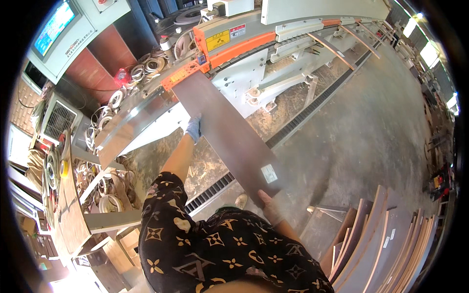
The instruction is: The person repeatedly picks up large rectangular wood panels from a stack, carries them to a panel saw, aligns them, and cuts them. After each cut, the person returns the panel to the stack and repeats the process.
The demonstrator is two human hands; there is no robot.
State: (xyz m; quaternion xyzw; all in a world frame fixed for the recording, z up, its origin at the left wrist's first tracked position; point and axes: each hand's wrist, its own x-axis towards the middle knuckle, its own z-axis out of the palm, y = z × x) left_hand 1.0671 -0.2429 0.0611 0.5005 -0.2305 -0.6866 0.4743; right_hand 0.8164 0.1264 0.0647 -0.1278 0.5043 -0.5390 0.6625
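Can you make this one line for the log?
left hand: brown board, left edge | right hand: board's near end | far end: at orange machine part

"Where's the brown board [229, 132]?"
"Your gloved left hand [193, 128] touches its long edge; your right hand [268, 206] holds its near end, by the white label [269, 173]."
"Its far end?"
"At the orange-trimmed machine [242, 48], ahead of you."

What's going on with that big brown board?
A person is handling a long brown board. Their left grip, in a bluish glove, is at its long edge; their right grip holds the near end, close to a white label. The far end is at an orange-trimmed machine. More boards stand at the lower right.
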